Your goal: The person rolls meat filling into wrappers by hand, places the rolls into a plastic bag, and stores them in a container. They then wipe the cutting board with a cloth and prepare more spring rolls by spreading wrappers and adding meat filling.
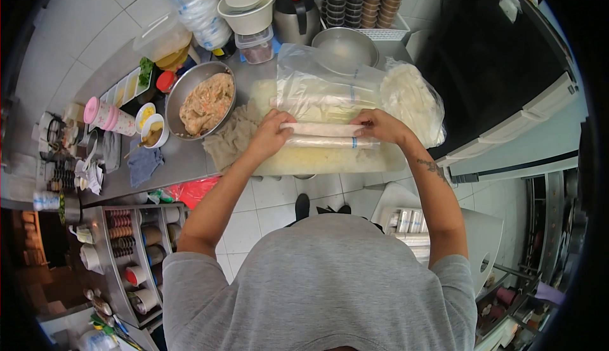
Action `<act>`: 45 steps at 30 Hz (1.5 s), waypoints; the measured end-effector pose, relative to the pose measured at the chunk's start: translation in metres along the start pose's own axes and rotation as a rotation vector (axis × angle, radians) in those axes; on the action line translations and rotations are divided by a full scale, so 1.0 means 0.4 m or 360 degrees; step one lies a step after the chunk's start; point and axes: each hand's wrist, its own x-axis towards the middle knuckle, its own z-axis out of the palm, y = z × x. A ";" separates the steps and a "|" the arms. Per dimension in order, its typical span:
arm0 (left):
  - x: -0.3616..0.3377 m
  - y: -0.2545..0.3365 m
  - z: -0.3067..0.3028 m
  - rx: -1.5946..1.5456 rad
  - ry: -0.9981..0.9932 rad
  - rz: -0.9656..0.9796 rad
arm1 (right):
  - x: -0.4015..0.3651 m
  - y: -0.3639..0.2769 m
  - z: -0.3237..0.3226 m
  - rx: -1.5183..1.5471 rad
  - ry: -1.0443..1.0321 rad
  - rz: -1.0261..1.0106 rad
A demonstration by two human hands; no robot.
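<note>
A pale, long roll (pixel 323 130) lies crosswise above a cutting board (pixel 304 164). My left hand (pixel 274 132) holds its left end, fingers closed round it. At the right end, the fingers of my right hand (pixel 374 126) are bent and closed on the same roll. Just below the roll, on the board, is a second roll wrapped in clear plastic (pixel 320 142). Clear plastic sheets (pixel 304 78) spread beyond my hands. A plastic bag with pale contents (pixel 412 100) sits right of my right hand.
Left on the counter are a steel bowl of orange-flecked filling (pixel 206 100), a beige cloth (pixel 228 142) and small white bowls (pixel 152 131). An empty-looking steel bowl (pixel 346 48), a thermos (pixel 295 18) and stacked cups (pixel 355 2) stand at the back. Wrapped rolls (pixel 409 221) lie lower right.
</note>
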 end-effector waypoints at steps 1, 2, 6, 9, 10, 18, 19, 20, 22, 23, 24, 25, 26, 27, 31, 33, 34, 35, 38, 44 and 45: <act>-0.002 0.004 0.000 -0.0002 0.0023 0.0008 | 0.000 -0.002 -0.002 0.0009 0.0008 -0.0004; -0.004 0.008 -0.001 -0.0005 0.0046 0.0015 | -0.002 -0.005 -0.005 0.0019 0.0015 -0.0007; -0.009 0.027 -0.007 0.0033 0.0091 0.0026 | -0.001 -0.018 -0.013 0.0111 0.0005 0.0031; -0.009 0.018 -0.006 0.0063 0.0088 0.0012 | 0.002 -0.010 -0.006 0.0123 0.0004 0.0006; -0.010 0.010 -0.004 0.0104 0.0096 0.0064 | 0.003 -0.004 -0.002 0.0083 0.0007 0.0004; -0.018 -0.011 -0.015 0.0351 -0.0101 0.0105 | -0.016 -0.007 0.034 -0.0218 0.0147 -0.0025; -0.019 -0.007 -0.022 0.0334 -0.0126 0.0089 | -0.021 -0.009 0.046 -0.0420 0.0235 -0.0094; -0.020 -0.003 -0.031 0.0315 -0.0152 0.0074 | -0.027 -0.013 0.060 -0.0622 0.0323 -0.0162; -0.020 0.001 -0.051 0.0284 -0.0179 0.0089 | -0.036 -0.030 0.094 -0.0846 0.0463 -0.0214; -0.020 -0.004 -0.064 0.0270 -0.0182 0.0119 | -0.038 -0.045 0.115 -0.0867 0.0516 -0.0195; -0.020 -0.004 -0.071 0.0256 -0.0183 0.0148 | -0.039 -0.058 0.136 -0.0888 0.0568 -0.0178; -0.022 0.005 -0.072 0.0363 -0.0190 0.0196 | -0.042 -0.071 0.155 -0.0945 0.0615 -0.0222; -0.025 0.017 -0.069 0.0471 -0.0195 0.0243 | -0.045 -0.082 0.173 -0.1003 0.0662 -0.0268; -0.029 0.031 -0.066 0.0580 -0.0201 0.0291 | -0.046 -0.090 0.185 -0.1059 0.0711 -0.0315; -0.042 0.071 -0.023 0.0846 -0.0241 0.0369 | -0.027 -0.068 0.227 -0.1052 0.0803 -0.0249; -0.043 0.051 -0.004 0.0968 -0.0262 0.0397 | -0.025 -0.066 0.232 -0.0978 0.0750 -0.0191; -0.041 0.051 -0.005 0.0963 -0.0284 0.0365 | -0.024 -0.066 0.233 -0.0941 0.0725 -0.0161; -0.041 0.052 -0.008 0.0958 -0.0307 0.0332 | -0.022 -0.068 0.234 -0.0966 0.0764 -0.0204; -0.017 0.049 -0.009 0.0808 -0.0262 0.0311 | -0.013 -0.088 0.241 -0.1009 0.0861 -0.0318; 0.074 0.013 0.028 0.0784 -0.0212 0.0376 | 0.033 -0.106 0.277 -0.0989 0.0788 -0.0333; 0.077 0.016 0.033 0.0881 -0.0214 0.0366 | 0.031 -0.104 0.278 -0.0990 0.0787 -0.0340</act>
